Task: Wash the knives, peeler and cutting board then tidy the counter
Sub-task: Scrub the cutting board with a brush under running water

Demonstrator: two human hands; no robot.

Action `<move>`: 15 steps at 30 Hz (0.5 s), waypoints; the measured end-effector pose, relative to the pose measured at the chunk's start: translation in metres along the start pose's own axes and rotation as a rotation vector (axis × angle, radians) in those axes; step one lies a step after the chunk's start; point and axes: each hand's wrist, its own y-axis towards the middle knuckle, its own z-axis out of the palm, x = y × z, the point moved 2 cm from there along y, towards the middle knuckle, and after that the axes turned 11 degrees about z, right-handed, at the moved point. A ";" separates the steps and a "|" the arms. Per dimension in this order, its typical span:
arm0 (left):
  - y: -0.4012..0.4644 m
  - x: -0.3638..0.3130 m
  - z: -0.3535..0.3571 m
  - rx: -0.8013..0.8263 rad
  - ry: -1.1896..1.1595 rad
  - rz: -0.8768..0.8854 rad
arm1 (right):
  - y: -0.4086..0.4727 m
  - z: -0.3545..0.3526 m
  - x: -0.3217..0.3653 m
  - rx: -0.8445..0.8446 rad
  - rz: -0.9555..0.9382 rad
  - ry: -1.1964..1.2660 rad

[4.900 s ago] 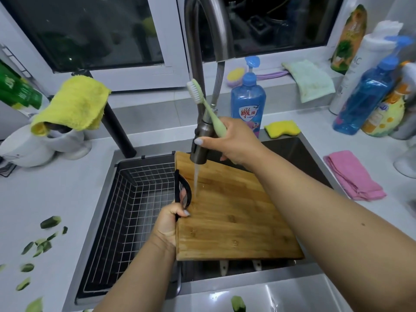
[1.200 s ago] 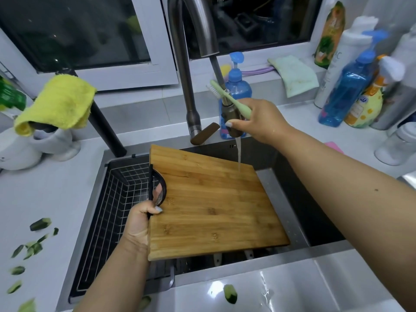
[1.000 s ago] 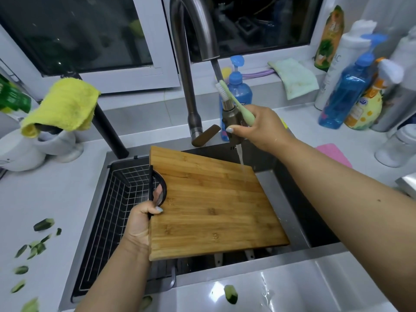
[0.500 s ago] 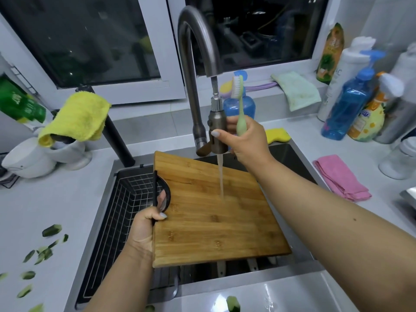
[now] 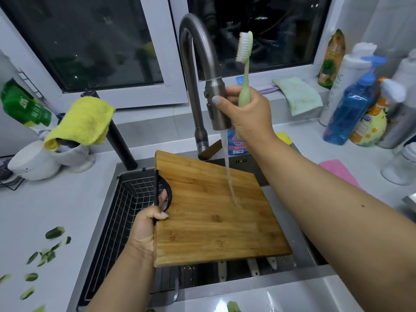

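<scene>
A bamboo cutting board point(image 5: 216, 212) is held tilted over the sink point(image 5: 315, 251). My left hand point(image 5: 147, 224) grips its black handle at the left edge. My right hand point(image 5: 247, 111) holds the faucet spray head point(image 5: 217, 104) against the spout and also grips a pale green toothbrush point(image 5: 244, 64), bristles up. Water streams from the head onto the middle of the board. White handles point(image 5: 252, 267) of utensils poke out below the board's near edge; the rest of them is hidden.
A black wire basket point(image 5: 126, 212) fills the sink's left half. Cucumber peels point(image 5: 45, 251) litter the left counter. A white kettle with a yellow cloth point(image 5: 81, 120) stands at the left. Bottles point(image 5: 351, 104), a pink cloth point(image 5: 337, 172) and a yellow sponge point(image 5: 284, 137) sit at the right.
My right hand has brought the pulled-out spray head back from the right to the spout. The toothbrush now points straight up. The stream has shifted to the board's middle.
</scene>
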 end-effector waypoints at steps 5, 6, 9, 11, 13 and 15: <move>0.000 0.000 -0.003 -0.035 -0.020 0.005 | -0.004 -0.017 -0.030 -0.043 0.135 -0.064; 0.000 0.000 -0.003 -0.033 -0.022 0.007 | -0.003 -0.024 -0.048 -0.069 0.212 -0.103; -0.002 0.000 0.001 -0.025 -0.008 0.000 | -0.006 -0.049 -0.119 -0.065 0.517 -0.375; -0.004 0.001 0.006 0.004 0.027 -0.002 | -0.014 -0.068 -0.163 -0.035 0.738 -0.536; -0.005 0.001 0.007 0.009 0.042 -0.002 | -0.021 -0.085 -0.194 -0.041 0.820 -0.607; -0.005 0.001 0.006 0.007 0.040 0.001 | -0.028 -0.096 -0.208 -0.038 0.843 -0.621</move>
